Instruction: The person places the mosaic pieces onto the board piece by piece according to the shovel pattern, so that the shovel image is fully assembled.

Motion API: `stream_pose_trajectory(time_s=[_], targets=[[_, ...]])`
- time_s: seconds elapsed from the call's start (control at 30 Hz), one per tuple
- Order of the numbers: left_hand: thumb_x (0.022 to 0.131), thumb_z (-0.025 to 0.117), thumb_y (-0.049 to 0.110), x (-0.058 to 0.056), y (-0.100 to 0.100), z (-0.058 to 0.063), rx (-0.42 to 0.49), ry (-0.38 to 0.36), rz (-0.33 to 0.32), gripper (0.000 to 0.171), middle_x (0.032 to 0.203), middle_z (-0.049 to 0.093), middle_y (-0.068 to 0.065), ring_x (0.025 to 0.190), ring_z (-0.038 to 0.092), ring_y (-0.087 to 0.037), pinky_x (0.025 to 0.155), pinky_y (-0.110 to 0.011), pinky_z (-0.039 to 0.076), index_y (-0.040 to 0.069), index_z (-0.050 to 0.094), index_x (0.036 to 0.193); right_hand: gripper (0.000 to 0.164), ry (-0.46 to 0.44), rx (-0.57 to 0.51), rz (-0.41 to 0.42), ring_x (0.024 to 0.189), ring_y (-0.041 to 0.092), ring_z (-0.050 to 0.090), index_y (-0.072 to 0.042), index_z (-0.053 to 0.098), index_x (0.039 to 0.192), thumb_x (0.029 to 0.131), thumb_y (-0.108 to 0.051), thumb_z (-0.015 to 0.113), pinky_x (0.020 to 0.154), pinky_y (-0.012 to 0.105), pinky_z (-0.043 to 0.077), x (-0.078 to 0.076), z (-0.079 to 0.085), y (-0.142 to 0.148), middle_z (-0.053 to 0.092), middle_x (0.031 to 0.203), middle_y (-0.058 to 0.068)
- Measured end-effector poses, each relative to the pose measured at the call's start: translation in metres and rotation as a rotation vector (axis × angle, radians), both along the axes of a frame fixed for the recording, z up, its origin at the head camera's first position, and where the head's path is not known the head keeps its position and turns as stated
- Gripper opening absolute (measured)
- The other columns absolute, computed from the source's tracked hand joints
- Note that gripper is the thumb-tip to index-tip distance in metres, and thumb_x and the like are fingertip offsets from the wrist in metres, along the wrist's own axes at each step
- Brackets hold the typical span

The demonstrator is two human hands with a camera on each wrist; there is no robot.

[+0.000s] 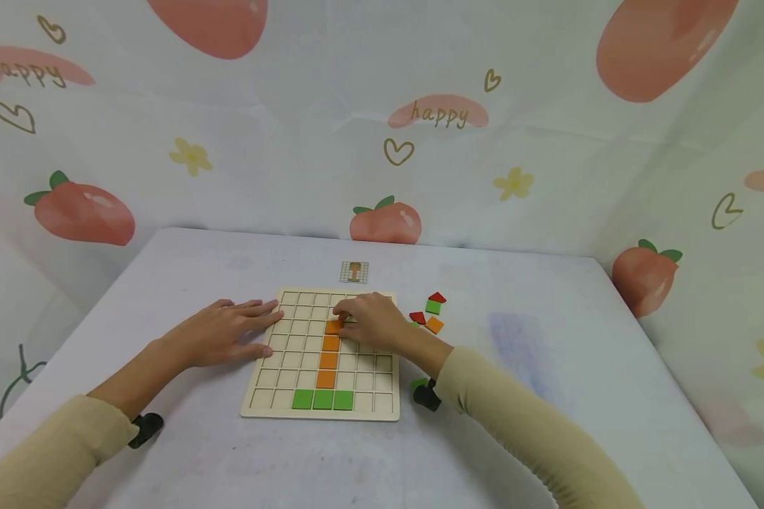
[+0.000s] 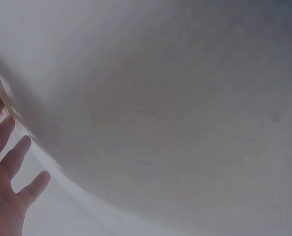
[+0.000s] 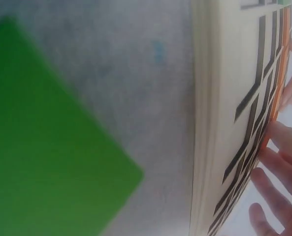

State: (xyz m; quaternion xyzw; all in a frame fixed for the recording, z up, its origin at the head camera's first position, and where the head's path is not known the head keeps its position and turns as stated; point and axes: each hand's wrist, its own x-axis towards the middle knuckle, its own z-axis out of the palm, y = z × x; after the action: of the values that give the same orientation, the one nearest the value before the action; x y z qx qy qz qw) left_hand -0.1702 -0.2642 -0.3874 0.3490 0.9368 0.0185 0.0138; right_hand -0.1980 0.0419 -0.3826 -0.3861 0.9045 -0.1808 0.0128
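A wooden grid board (image 1: pixel 286 364) lies flat on the table. Three green square tiles (image 1: pixel 322 400) fill part of its bottom row, with a column of orange square tiles (image 1: pixel 327 360) rising above the middle one. My right hand (image 1: pixel 377 323) is over the board, thumb and index finger at the topmost orange square tile (image 1: pixel 332 327), pinching it at the column's upper end; the fingers partly cover it. With fingers spread, my left hand (image 1: pixel 226 331) rests its fingertips on the board's left edge. In the left wrist view, the left hand's fingers (image 2: pixel 13 157) look fairly straight.
Right of the board lie loose pieces: red triangles (image 1: pixel 437 297), a green square (image 1: pixel 433 307) and an orange square (image 1: pixel 434 325). Another green tile (image 3: pixel 52 147) sits close below the right wrist. A small pattern card (image 1: pixel 354 272) lies behind the board. A printed cloth hangs behind the table.
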Motion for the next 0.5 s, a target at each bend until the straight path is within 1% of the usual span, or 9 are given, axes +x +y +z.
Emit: stream_pose_trajectory(time_s=[0.27, 0.5], targets=[[0.095, 0.053, 0.062, 0.0003, 0.0008, 0.0009, 0.000, -0.007, 0.004, 0.071, 0.151, 0.047, -0.010, 0.132, 0.051, -0.036, 0.097, -0.059, 0.043, 0.013, 0.051, 0.147, 0.032, -0.004, -0.006, 0.002, 0.093, 0.014, 0.068, -0.008, 0.071, 0.116, 0.088, -0.023, 0.078, 0.088, 0.032, 0.052, 0.0006, -0.0003, 0.0005, 0.074, 0.100, -0.001], [0.095, 0.053, 0.063, 0.0003, 0.0012, 0.0007, -0.007, -0.006, 0.005, 0.072, 0.151, 0.048, -0.010, 0.132, 0.051, -0.036, 0.097, -0.059, 0.043, 0.013, 0.052, 0.147, 0.032, -0.051, 0.011, 0.011, 0.097, 0.014, 0.067, -0.009, 0.070, 0.120, 0.090, -0.020, 0.075, 0.091, 0.033, 0.050, 0.0006, 0.0037, 0.0060, 0.074, 0.106, -0.002]])
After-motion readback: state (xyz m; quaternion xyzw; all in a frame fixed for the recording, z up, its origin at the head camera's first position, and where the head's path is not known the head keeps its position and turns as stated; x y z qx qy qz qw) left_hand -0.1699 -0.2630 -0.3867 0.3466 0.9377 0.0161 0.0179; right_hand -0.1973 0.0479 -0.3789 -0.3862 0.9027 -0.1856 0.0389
